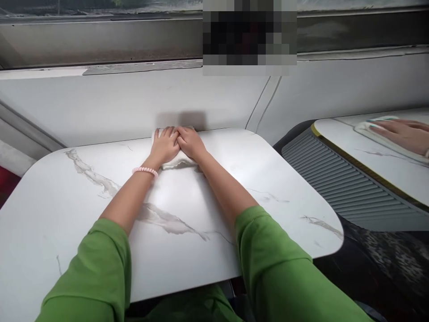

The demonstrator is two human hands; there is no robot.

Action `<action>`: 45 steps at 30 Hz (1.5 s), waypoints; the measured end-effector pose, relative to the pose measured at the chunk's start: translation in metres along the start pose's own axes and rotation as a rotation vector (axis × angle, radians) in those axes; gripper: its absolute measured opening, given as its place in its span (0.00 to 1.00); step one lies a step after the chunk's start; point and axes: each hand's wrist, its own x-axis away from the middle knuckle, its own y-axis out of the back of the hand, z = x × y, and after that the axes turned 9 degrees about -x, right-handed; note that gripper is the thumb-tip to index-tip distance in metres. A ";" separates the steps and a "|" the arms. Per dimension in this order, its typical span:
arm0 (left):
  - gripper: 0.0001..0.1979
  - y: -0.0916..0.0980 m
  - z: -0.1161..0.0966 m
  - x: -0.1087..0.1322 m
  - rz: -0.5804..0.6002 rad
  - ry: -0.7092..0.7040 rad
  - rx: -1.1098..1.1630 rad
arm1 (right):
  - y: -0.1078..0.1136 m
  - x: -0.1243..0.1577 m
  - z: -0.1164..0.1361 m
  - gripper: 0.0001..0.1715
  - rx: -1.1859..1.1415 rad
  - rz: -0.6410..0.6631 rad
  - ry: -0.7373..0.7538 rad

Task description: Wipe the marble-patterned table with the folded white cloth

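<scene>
A folded white cloth (179,161) lies on the white marbled tabletop (187,264), close to its far edge by the wall. My left hand (165,145), with a pink coiled band at the wrist, presses flat on the cloth, its fingers stretched out and slightly apart. Beside it, my right hand (190,142) bears on the cloth with its fingers bent and close together. The fingertips of my right hand touch or overlap those of my left. Much of the cloth is hidden beneath both hands.
At the right, another person's hand (402,134) rests on a pale cloth on a second marbled tabletop (372,156). Grey ribbed panelling (335,179) stands below that top. A white wall (117,107) and a window ledge run behind, with two thin cables (268,103) hanging down.
</scene>
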 end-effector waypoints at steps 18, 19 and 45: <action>0.23 0.004 -0.018 0.029 -0.005 0.017 -0.066 | 0.007 0.034 0.016 0.23 -0.013 -0.014 0.038; 0.23 0.008 -0.024 0.040 0.013 0.023 -0.064 | 0.009 0.045 0.022 0.23 -0.013 -0.005 0.042; 0.24 0.044 -0.001 0.190 0.090 0.007 -0.028 | -0.016 0.134 0.147 0.27 0.039 0.161 0.053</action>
